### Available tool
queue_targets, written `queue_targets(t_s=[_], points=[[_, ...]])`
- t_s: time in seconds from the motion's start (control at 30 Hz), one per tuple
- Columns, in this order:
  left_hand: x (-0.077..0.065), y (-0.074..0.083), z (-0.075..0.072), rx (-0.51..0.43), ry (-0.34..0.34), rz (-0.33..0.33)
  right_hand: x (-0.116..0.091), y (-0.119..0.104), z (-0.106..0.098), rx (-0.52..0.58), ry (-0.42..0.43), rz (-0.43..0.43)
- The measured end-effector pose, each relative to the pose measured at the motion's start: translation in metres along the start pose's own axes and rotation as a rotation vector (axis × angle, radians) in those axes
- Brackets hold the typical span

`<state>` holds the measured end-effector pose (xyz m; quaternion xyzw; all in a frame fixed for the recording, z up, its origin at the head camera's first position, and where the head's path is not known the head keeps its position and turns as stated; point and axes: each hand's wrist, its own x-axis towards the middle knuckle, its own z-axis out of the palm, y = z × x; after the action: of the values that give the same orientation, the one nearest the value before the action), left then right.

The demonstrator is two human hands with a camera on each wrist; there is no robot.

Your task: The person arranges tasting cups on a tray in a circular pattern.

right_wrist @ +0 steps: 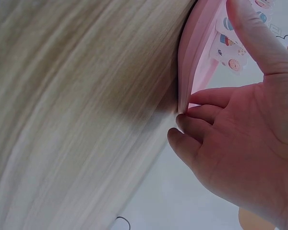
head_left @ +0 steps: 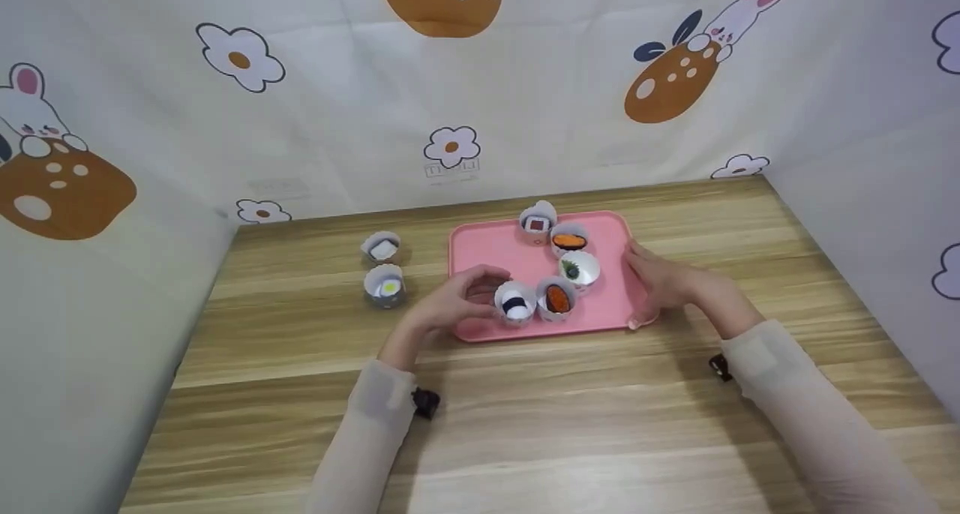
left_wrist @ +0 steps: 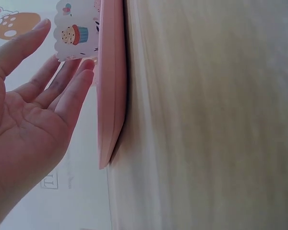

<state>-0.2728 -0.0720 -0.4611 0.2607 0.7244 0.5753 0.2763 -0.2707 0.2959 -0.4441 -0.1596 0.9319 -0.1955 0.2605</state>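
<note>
A pink tray lies on the wooden table with several paper cups on it, each holding a toy sushi piece or similar toy food. My left hand reaches over the tray's left side, its fingers loosely bent beside the cup with a black-banded white piece. In the left wrist view, the thumb stands apart from that cupcake-printed paper cup, and the fingertips are close to it; contact is unclear. At the tray's right edge, my right hand rests with spread fingers, fingertips touching the rim.
Left of the tray, two more paper cups stand on the table: one with a white piece, one with a yellow-and-white piece. A cup with an orange-topped piece sits beside the black-banded one. Printed cloth hangs behind the table.
</note>
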Motion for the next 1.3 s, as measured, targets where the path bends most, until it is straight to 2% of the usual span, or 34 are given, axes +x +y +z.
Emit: queue_targets(t_s=[0.43,0.63,0.8,1.0,1.2,1.3], points=[[-0.017,0.002,-0.013,-0.014,0.033,0.061,-0.002,0.0,0.001,0.005,0.0,0.006],[-0.028,0.002,-0.02,-0.071,0.064,0.071,-0.002,-0.001,0.0,0.005,0.0,0.005],[-0.035,0.003,-0.028,-0.078,0.118,0.096,-0.001,0.001,0.0,-0.001,0.004,-0.01],[-0.047,0.004,-0.039,-0.076,0.19,0.155,0.0,0.002,0.0,0.007,0.002,-0.012],[-0.062,0.008,-0.05,-0.037,0.309,0.122,0.001,0.002,0.0,0.008,-0.002,0.017],[-0.069,0.009,-0.054,-0.05,0.354,0.115,0.001,0.002,0.0,-0.001,0.001,0.018]])
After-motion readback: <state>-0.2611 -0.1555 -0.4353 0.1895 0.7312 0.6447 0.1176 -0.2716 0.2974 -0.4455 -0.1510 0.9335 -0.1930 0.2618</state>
